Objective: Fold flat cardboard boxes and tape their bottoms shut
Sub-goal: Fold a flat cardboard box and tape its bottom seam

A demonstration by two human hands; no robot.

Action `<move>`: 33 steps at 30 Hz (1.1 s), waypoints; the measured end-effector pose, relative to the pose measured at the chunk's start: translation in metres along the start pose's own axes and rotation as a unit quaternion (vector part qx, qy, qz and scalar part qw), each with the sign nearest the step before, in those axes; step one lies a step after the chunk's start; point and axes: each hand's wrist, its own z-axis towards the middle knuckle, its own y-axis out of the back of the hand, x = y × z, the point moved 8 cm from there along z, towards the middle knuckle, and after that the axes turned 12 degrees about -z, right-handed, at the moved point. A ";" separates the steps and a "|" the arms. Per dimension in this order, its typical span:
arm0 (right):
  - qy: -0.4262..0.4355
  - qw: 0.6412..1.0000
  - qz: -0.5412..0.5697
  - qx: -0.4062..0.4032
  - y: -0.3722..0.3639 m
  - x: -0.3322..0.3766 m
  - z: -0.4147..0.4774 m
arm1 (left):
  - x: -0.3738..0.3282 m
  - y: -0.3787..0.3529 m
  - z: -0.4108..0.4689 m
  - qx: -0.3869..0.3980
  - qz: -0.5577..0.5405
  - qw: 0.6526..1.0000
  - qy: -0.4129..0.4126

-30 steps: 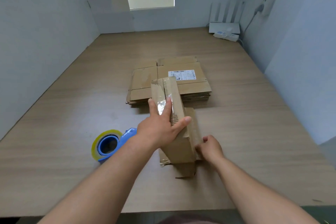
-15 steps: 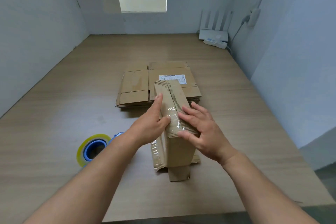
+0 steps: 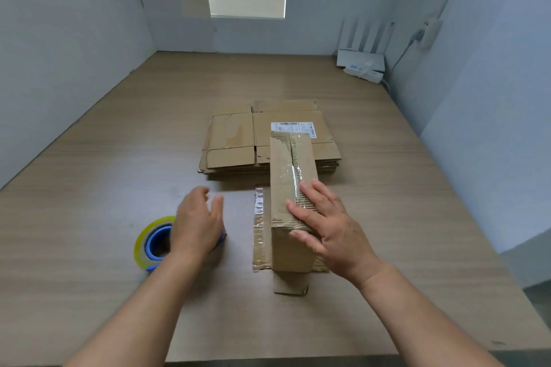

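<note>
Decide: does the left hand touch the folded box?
No, the left hand is apart from the box, near the tape roll.

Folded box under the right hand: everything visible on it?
The folded box is narrow brown corrugated cardboard, standing bottom up on the table. Its two bottom flaps meet at a middle seam covered by clear tape. Loose flaps at its base splay flat on the table. It stands before the stack of flat boxes. The right hand lies on its near top end, fingers straight, thumb on the near face.
</note>
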 end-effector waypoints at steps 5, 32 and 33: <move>-0.011 1.000 0.006 0.028 -0.001 -0.003 0.002 | 0.076 -0.006 -0.011 0.064 0.260 0.955 0.126; -0.191 0.913 0.354 0.067 0.039 0.025 0.052 | -0.084 0.046 -0.029 0.350 -0.092 0.932 -0.030; -0.204 0.894 0.388 0.090 0.035 0.026 0.054 | -0.085 0.047 -0.030 0.358 -0.094 0.928 -0.035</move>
